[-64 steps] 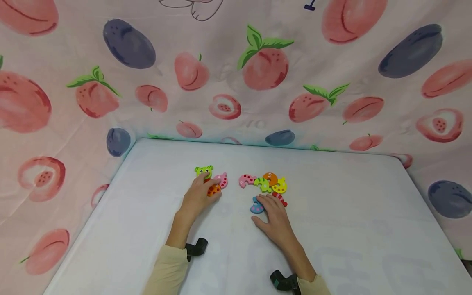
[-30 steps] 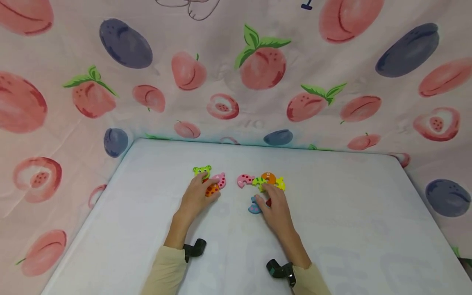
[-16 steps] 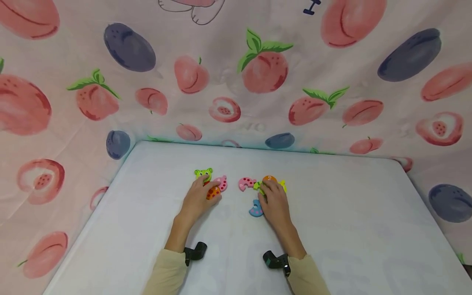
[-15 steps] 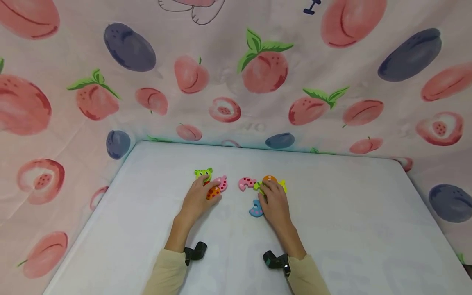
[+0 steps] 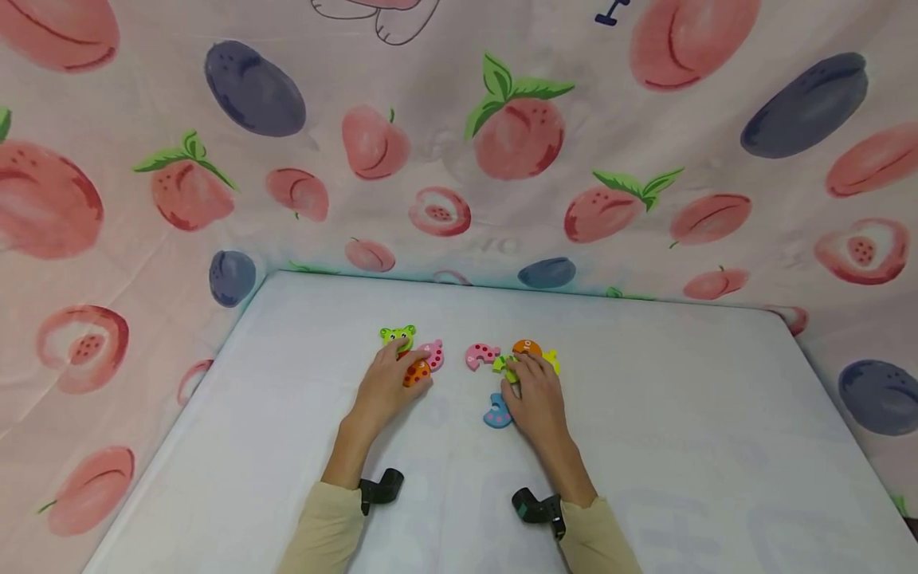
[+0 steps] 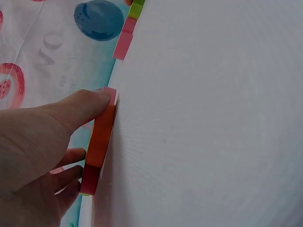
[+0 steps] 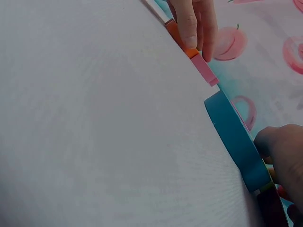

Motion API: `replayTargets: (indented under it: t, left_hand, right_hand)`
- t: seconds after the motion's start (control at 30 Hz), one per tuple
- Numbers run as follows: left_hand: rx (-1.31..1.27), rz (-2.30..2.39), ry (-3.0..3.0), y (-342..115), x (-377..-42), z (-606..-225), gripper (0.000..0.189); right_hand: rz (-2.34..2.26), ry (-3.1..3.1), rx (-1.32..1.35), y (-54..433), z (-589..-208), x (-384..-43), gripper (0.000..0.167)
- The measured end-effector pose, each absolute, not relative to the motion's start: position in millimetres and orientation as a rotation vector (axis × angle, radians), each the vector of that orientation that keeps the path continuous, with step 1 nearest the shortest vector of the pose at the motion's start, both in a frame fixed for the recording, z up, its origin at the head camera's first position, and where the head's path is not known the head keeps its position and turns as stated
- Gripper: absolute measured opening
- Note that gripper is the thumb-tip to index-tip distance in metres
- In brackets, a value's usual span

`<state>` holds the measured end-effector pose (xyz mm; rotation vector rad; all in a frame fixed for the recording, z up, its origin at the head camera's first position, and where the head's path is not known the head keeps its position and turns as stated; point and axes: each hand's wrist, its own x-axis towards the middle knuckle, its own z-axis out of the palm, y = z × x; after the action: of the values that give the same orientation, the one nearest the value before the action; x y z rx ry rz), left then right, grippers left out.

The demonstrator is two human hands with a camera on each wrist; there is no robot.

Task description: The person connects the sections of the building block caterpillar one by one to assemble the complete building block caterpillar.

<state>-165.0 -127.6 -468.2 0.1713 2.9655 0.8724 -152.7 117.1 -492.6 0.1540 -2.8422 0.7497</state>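
Note:
My left hand (image 5: pixel 383 384) lies over a joined cluster of flat animal puzzle pieces, thumb and fingers holding it from opposite sides. The cluster has a green face piece (image 5: pixel 397 334), an orange dotted piece (image 5: pixel 416 373), a pink dotted piece (image 5: pixel 434 355) and a red piece (image 6: pixel 91 177). My right hand (image 5: pixel 539 399) grips a dark red puzzle piece (image 7: pixel 272 209), hidden under it in the head view. Its fingertips reach a green striped piece (image 5: pixel 500 363) and a yellow piece (image 5: pixel 552 360). A blue dotted piece (image 5: pixel 496 413) lies just left of that hand.
Another pink dotted piece (image 5: pixel 480 356) sits left of the green striped piece, and an orange numbered piece (image 5: pixel 527 347) lies behind it. All rest on a white-covered table (image 5: pixel 681 446). A fruit-printed cloth (image 5: pixel 445 104) rises behind and at the left.
My right hand has moved away from me, bringing the red striped piece up toward the green and yellow pieces. The blue piece has shifted slightly toward me. The left hand stays put.

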Motion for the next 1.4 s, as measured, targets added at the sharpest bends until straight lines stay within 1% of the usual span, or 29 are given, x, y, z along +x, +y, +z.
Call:
replayTargets:
  t: [0.3,0.6,0.83,1.1,1.4]
  left_hand:
    - [0.171,0.895,2.953,-127.6,-164.9,-468.9,0.049]
    - [0.180,0.876,2.963,-127.7,-164.7,-469.3,0.049]
    - [0.171,0.877,2.960,-127.1,-164.6,-468.3,0.050]
    - [0.178,0.871,2.955,-127.0,-164.6,-468.2,0.050]
    - [0.199,0.843,2.958,-128.5,-165.5,-468.5,0.050]
  right_hand:
    - [0.767,-2.822,0.157,117.0,-492.1,-152.4,0.039]
    - [0.920,-2.780,0.111,117.3,-493.7,-152.9,0.048]
    - [1.069,-2.688,0.045,118.3,-494.8,-152.5,0.047]
    - [1.106,-2.613,0.050,118.8,-495.0,-151.1,0.050]
    - [1.113,-2.637,0.043,115.4,-497.0,-152.2,0.049]
